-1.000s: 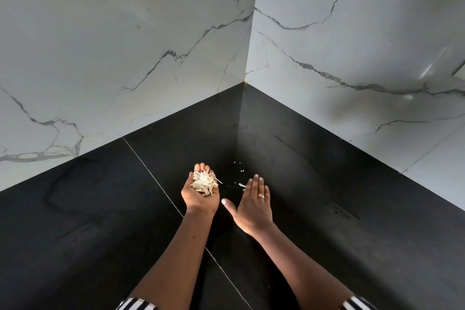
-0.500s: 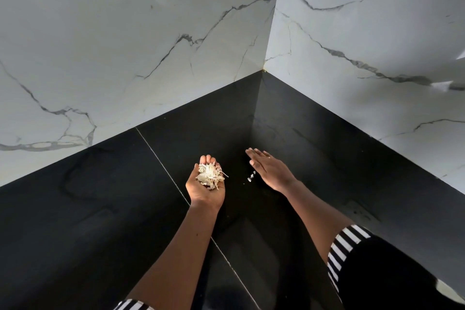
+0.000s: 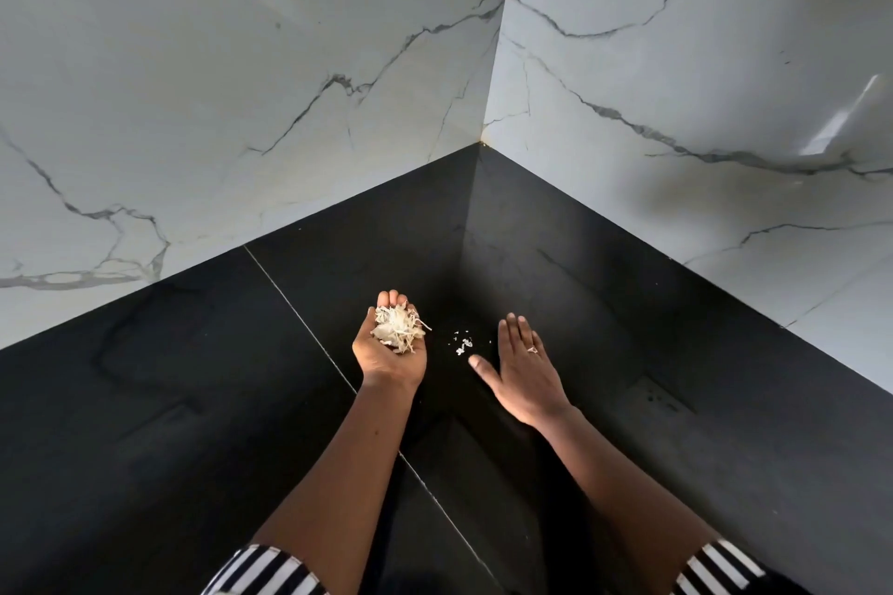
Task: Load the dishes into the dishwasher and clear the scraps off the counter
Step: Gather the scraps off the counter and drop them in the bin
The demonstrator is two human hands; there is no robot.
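My left hand [image 3: 389,360] is turned palm up above the black counter [image 3: 193,401], its fingers curled up around a heap of pale shredded scraps [image 3: 398,329]. A few small white bits [image 3: 463,345] lie loose on the counter just to the right of that hand. My right hand [image 3: 524,370] lies flat, palm down, fingers straight and thumb spread, directly right of those bits. It wears a ring and holds nothing.
The counter runs into a corner [image 3: 481,145] between two white marble walls [image 3: 217,87]. A thin seam [image 3: 299,309] crosses the counter diagonally under my left arm. No dishes or dishwasher are in view.
My right hand has swung from lying sideways beyond the bits to pointing forward at their right side. The left hand has kept still with its heap of scraps.
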